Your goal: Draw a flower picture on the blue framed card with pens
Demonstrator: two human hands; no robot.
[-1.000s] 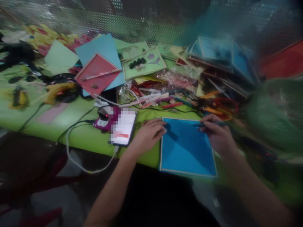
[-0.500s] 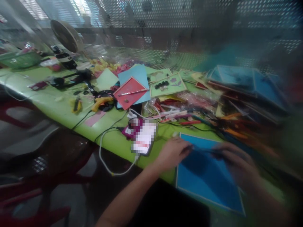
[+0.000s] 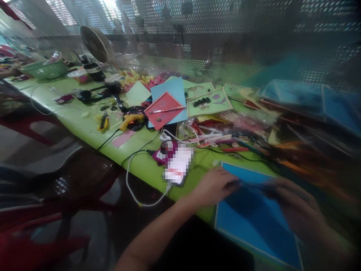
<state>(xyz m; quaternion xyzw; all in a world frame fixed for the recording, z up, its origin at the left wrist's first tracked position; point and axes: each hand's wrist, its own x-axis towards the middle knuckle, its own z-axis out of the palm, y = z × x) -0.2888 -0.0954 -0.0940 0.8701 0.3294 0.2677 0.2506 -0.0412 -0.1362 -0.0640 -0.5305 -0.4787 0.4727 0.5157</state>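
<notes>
A blue board (image 3: pixel 235 222) with a narrow pale border lies flat near the table's front edge. Over its upper part, my left hand (image 3: pixel 216 184) is closed with fingertips pinched on one end of a thin dark strip (image 3: pixel 254 185). Motion smears my right hand (image 3: pixel 296 203), but its bent fingers close on the strip's other end above the board's right side. The strip spans between both hands; its exact kind is too blurred to name. A dark shadow falls across the board below.
A phone (image 3: pixel 179 165) on a white charging cable lies left of my hands. Behind are loose sticks (image 3: pixel 217 138), a red framed card (image 3: pixel 165 111) and stacked blue boards (image 3: pixel 299 98). Farther left are a yellow glue gun (image 3: pixel 131 121), a fan (image 3: pixel 96 44) and a green basin (image 3: pixel 45 71).
The view has turned slightly left, so the scene sits farther right and more of the table's far left end shows. Both hands stay over the blue board with the strip between them.
</notes>
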